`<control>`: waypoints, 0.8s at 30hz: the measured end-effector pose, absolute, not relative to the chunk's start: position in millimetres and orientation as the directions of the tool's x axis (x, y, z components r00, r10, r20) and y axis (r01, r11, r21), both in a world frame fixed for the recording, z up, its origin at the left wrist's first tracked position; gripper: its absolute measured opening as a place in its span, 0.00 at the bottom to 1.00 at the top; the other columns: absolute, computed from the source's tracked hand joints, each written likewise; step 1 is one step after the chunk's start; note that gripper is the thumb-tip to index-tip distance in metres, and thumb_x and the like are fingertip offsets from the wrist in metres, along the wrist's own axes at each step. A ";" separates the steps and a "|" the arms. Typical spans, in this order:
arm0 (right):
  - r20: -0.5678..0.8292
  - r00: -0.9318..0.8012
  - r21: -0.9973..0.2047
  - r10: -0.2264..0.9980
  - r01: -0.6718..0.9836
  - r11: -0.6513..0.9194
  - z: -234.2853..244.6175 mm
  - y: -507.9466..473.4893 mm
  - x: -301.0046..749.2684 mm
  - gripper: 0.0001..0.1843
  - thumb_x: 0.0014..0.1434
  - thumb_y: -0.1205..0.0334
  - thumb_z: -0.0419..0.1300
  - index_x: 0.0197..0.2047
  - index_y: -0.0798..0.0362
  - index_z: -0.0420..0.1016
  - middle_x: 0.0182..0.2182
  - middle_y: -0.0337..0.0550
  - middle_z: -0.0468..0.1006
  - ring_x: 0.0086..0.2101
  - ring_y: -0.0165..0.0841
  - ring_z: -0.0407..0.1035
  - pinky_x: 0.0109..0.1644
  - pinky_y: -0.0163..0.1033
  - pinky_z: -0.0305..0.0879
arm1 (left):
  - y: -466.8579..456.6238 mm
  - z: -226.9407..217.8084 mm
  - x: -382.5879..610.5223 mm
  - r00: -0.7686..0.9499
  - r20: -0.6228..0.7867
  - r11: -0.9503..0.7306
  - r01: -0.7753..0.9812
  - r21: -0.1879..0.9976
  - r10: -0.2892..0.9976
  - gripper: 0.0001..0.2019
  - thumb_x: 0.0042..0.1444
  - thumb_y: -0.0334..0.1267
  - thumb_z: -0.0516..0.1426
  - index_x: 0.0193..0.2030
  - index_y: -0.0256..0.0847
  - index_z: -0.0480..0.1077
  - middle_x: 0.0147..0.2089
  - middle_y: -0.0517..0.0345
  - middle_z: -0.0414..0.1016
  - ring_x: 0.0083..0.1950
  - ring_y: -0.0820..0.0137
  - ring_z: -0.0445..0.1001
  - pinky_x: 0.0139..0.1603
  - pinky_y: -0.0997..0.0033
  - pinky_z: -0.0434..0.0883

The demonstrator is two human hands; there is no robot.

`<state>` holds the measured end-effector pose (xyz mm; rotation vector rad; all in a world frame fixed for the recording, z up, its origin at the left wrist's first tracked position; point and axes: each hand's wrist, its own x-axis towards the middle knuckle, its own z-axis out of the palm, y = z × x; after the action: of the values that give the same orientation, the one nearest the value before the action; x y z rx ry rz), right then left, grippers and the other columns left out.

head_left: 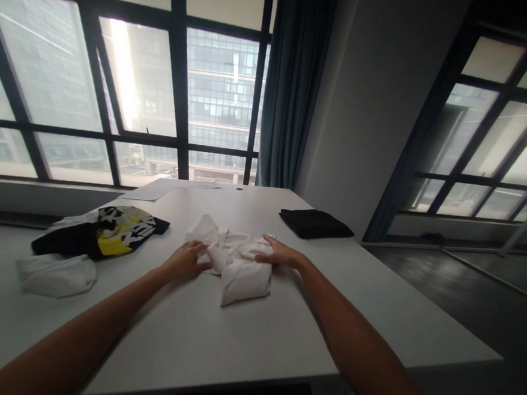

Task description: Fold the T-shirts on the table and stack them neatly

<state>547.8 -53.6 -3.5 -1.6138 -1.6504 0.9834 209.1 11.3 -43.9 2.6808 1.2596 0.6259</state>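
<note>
A crumpled white garment point(246, 277) lies bunched on the table in front of me, with one flap hanging toward me. My left hand point(190, 260) grips its left side, fingers and thumb curled at a raised fold. On the opposite side, my right hand point(281, 253) has its thumb and fingers around the cloth's right edge. Some fingertips are hidden among the folds. The kind of garment cannot be made out.
The white table point(181, 348) carries a black, yellow and white printed garment point(116, 235) and another white cloth point(59, 275) at the left. A folded black garment point(316, 223) sits near the right edge. Papers point(149, 191) lie at the back, below the windows point(138, 80) and blue curtain point(293, 97).
</note>
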 end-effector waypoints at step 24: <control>0.391 0.323 -0.356 0.862 0.917 -0.182 -31.1 -24.6 608.4 0.24 0.63 0.53 0.57 0.59 0.56 0.72 0.59 0.54 0.69 0.56 0.45 0.65 0.61 0.46 0.59 | 78.5 149.1 81.1 0.121 0.680 -0.427 0.852 0.302 0.723 0.15 0.67 0.38 0.53 0.57 0.35 0.68 0.57 0.47 0.68 0.59 0.51 0.67 0.55 0.43 0.68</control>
<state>608.4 -24.6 -31.1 -2.0672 -1.5622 -0.1362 81.1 78.5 149.1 2.4670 1.7529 1.3241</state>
